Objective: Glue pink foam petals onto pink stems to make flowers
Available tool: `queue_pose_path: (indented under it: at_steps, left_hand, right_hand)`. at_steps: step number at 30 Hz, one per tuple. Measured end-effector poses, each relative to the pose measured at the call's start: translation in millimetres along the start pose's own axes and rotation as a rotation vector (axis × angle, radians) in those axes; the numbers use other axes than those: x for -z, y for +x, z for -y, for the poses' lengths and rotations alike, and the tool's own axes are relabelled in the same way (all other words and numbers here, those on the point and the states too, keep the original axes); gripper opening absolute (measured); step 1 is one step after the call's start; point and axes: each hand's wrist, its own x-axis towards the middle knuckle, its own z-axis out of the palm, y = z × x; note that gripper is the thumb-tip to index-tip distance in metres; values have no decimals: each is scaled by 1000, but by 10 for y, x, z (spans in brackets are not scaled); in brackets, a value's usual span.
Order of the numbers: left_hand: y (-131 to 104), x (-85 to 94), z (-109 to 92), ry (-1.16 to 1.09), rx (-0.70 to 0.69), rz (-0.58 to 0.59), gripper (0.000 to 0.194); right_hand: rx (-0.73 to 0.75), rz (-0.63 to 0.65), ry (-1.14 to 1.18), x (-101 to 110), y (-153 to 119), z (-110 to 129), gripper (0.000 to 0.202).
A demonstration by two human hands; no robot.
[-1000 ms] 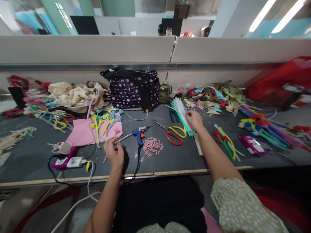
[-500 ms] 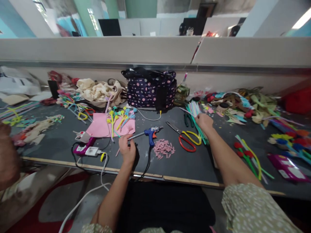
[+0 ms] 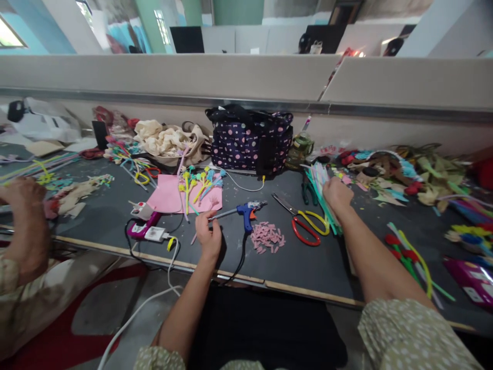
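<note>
My left hand point(image 3: 208, 235) rests on the dark table point(image 3: 300, 264) with its fingers closed around a thin stick, right behind the glue stick end of a blue glue gun point(image 3: 246, 211). My right hand point(image 3: 336, 193) lies on a bundle of pale green and pink pipe cleaners point(image 3: 319, 185), fingers curled on them. Between the hands are red and yellow scissors point(image 3: 306, 226) and a heap of small pink cut pieces point(image 3: 267, 237).
A polka-dot bag point(image 3: 252, 139) stands at the back. Pink paper with pipe-cleaner flowers point(image 3: 185, 192) lies left of the gun. A power strip with cables point(image 3: 148, 232) sits near the table edge. Another person's hand point(image 3: 23, 216) is at far left. Craft clutter covers the right side.
The view has swung left, so everything has shifted right in frame. Another person's hand has come into view at left. My right hand stays on the pipe cleaners, my left by the glue gun.
</note>
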Motion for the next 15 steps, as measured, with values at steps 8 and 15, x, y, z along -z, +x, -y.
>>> queue_pose_path:
  at_steps: [8,15]
  left_hand:
    - [-15,-11,14,-46,22,-11,15]
    - [-4,-19,51,-44,103,-27,16]
  right_hand:
    - [27,-21,40,9,-34,-47,43]
    - [-16,-4,109,90,68,-75,32]
